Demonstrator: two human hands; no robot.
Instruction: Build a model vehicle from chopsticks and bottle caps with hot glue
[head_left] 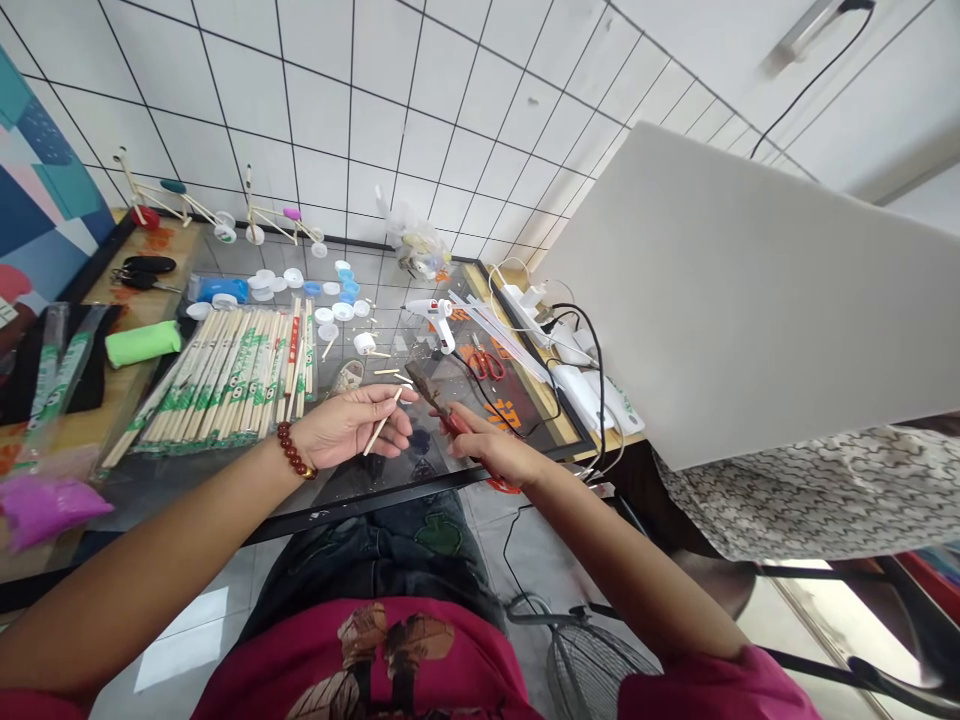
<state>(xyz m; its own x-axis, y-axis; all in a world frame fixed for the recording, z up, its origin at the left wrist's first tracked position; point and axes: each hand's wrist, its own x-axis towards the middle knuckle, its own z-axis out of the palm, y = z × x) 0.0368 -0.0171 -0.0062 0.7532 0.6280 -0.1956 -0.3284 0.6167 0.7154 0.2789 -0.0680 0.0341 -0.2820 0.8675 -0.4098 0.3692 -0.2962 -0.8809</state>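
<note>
My left hand (pixel 346 422) pinches a short piece of wooden chopstick (pixel 382 427) between thumb and fingers, the stick slanting down to the left. In my right hand (pixel 491 447) are red-handled pruning shears (pixel 424 383), dark at the blades, which point up and left close to the stick's upper end. Whether the blades touch the stick I cannot tell. Just beyond my hands lie cut stick pieces (pixel 386 372) and a white bottle cap (pixel 364 344). Left of my left hand are wrapped chopsticks (pixel 217 380) in a wide bundle.
A white glue gun (pixel 442 325) with a cord rests ahead, near red scissors (pixel 487 365) and clear glue sticks (pixel 502 335). Two stick models (pixel 281 222) stand by the wall. A power strip (pixel 525 310) lies right. A large pale panel (pixel 750 290) blocks the right side.
</note>
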